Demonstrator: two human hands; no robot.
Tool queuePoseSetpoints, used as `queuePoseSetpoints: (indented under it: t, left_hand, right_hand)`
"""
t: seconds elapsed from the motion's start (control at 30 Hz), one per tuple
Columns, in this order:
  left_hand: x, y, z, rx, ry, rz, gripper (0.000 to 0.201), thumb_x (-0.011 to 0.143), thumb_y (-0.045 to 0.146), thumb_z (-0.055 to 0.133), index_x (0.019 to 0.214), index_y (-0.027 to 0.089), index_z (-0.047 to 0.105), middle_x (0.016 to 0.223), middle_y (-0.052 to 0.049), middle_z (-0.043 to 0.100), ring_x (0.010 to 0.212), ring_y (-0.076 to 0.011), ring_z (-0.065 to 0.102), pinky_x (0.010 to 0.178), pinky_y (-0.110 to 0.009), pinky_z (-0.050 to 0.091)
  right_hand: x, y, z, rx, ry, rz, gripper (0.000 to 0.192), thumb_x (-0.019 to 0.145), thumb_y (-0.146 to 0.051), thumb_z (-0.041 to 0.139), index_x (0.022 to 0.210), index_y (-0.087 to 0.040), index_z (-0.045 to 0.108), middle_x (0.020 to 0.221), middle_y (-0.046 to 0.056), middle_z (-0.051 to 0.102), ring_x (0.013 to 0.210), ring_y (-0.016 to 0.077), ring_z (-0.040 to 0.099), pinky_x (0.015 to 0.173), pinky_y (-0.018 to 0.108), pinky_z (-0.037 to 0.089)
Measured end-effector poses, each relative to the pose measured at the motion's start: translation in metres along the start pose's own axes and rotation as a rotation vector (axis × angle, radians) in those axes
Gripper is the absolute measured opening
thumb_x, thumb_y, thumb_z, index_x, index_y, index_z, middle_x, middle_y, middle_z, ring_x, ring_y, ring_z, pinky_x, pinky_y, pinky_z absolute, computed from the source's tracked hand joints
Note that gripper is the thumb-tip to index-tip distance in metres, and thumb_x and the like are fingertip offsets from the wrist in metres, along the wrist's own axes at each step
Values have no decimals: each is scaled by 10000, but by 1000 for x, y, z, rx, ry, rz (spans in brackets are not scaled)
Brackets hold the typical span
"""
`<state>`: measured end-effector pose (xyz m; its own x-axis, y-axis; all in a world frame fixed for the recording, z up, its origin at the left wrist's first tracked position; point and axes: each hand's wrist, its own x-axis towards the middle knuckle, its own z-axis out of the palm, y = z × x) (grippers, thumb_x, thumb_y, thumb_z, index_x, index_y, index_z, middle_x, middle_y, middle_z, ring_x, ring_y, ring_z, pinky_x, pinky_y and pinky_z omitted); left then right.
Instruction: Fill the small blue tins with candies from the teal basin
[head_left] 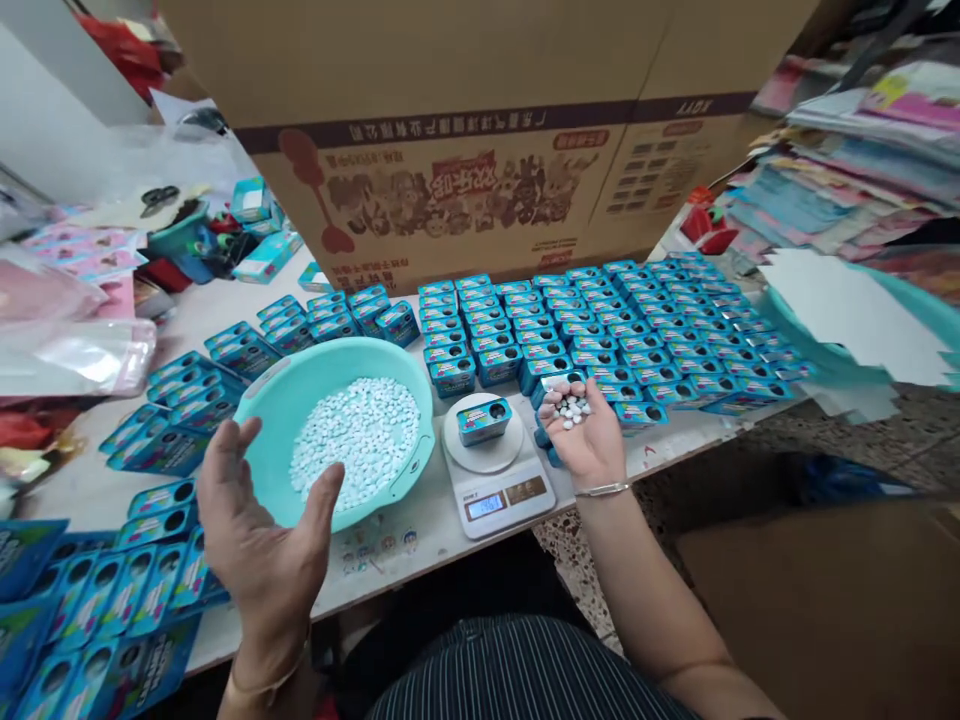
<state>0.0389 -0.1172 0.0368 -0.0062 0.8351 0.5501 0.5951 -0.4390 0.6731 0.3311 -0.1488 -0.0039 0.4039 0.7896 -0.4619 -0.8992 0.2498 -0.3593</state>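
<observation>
My left hand (266,540) is open, thumb and fingers spread and nothing in it, in front of the near rim of a turquoise basin (259,400). Many small white tablets (356,440) lie in the basin. Palm up, my right hand (596,445) cups a small heap of tablets (572,408), its fingers curled around them. Between the two hands stands a white digital kitchen scale (465,500) with a lit display. On its round plate sits a small blue box (484,422) with a dark round hole in its top.
Rows of similar blue boxes (622,330) fill the table's back right, and more boxes (112,590) stand at the left. Behind them rises a large cardboard carton (487,60). Plastic bags (97,350) lie far left; another turquoise basin (892,300) is at right, partly covered by white sheets.
</observation>
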Motion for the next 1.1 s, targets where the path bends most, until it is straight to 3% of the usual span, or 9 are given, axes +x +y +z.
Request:
queuePoseSetpoints:
  t: [0.1,0.27,0.47,0.57,0.73,0.9,1.0,1.1]
  left_hand:
    - [-12,-7,-6,-23,83,-59,720,782,259,751,1425,261,427,1398,-105,502,1318,-298,483,1123,-509,378]
    - [-22,-15,-6,-30,76,-89,668,779,241,754,1390,252,483,1360,-98,540,1268,-283,537,1095,-495,426]
    - [-26,-19,3,-70,-27,-92,615,804,256,728,1373,259,494,1292,-78,590,1218,-260,569,1086,-486,438]
    - [-26,-13,14,-80,-124,-30,582,827,264,702,1368,261,488,1281,-73,598,1207,-250,569,1068,-475,453]
    - [-19,-1,47,-99,-280,165,546,860,269,664,1367,245,462,1268,-92,598,1197,-242,557,1034,-450,478]
    - [-12,1,96,-20,-428,305,649,861,294,647,1427,177,351,1335,-167,536,1259,-302,497,1051,-504,448]
    - [-14,-2,124,43,-571,330,631,831,259,657,1387,150,379,1317,-177,547,1238,-324,510,1028,-524,456]
    - [-18,-4,142,34,-646,259,445,814,222,657,1230,186,504,1149,-114,632,1072,-282,611,907,-462,526]
  right_hand:
    - [2,1,6,3,-11,37,388,992,-364,398,650,-190,456,635,-26,505,535,84,505,461,178,424]
    - [6,0,7,43,-60,73,404,1017,-347,306,669,-196,445,590,-49,451,419,61,370,387,168,321]
    - [11,-2,2,15,-138,63,370,998,-339,388,660,-202,447,537,-71,389,382,60,329,356,169,281]
    - [12,-2,4,9,-144,56,388,1002,-348,375,653,-201,455,519,-77,368,363,57,308,340,166,269]
    - [12,1,10,40,-69,43,462,1022,-360,288,624,-194,454,506,-69,382,357,53,335,335,154,301]
    - [8,8,17,47,160,-25,451,1012,-356,338,615,-190,472,587,-10,573,573,98,608,584,236,568]
    - [4,14,17,32,203,-33,440,1006,-343,360,615,-187,487,676,24,663,722,141,687,724,331,604]
    - [0,18,13,38,209,-22,440,1003,-347,369,614,-187,499,713,41,695,795,163,707,765,353,599]
